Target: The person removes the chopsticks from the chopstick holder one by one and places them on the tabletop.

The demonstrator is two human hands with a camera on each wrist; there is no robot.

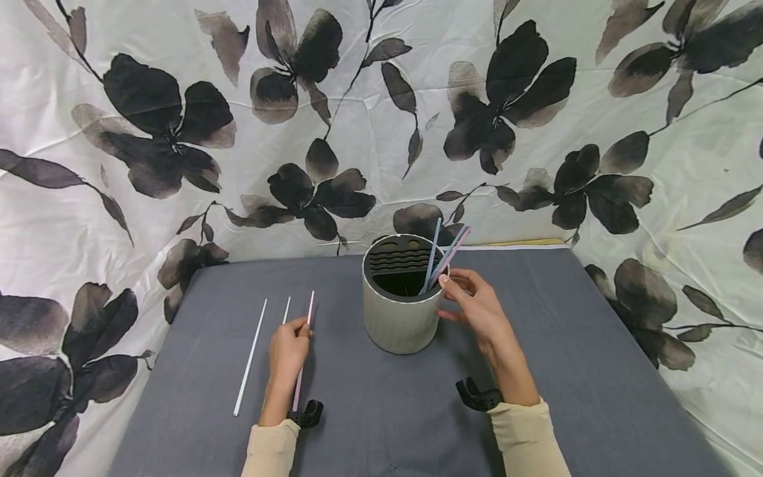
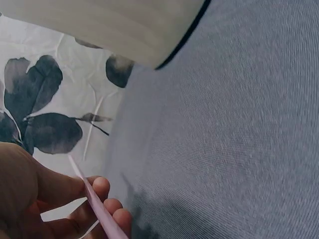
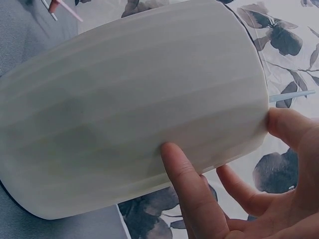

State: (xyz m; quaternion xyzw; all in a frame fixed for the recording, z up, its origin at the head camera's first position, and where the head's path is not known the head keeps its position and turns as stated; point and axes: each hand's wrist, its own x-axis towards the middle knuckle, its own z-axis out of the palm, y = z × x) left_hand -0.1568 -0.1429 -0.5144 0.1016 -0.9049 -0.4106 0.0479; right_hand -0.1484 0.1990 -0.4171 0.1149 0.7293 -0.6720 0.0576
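My left hand (image 1: 289, 348) pinches a pink straw (image 1: 310, 306) between thumb and fingers, left of the holder. In the left wrist view the straw (image 2: 102, 211) slants across the fingertips. A white straw (image 1: 250, 358) lies on the cloth further left, and another thin pale straw (image 1: 287, 310) shows partly behind the hand. The round off-white holder (image 1: 399, 324) has a black insert with wavy slots. Blue straws (image 1: 434, 252) and a pink one lean in its front opening. My right hand (image 1: 479, 311) holds the holder's right side, thumb at the rim, fingers spread against the wall (image 3: 129, 114).
A grey cloth (image 1: 381, 411) covers the table. Floral white fabric (image 1: 381, 132) hangs behind and at both sides. Along the back right edge a yellow strip (image 1: 524, 243) shows. Black wrist bands (image 1: 479, 395) sit on both forearms.
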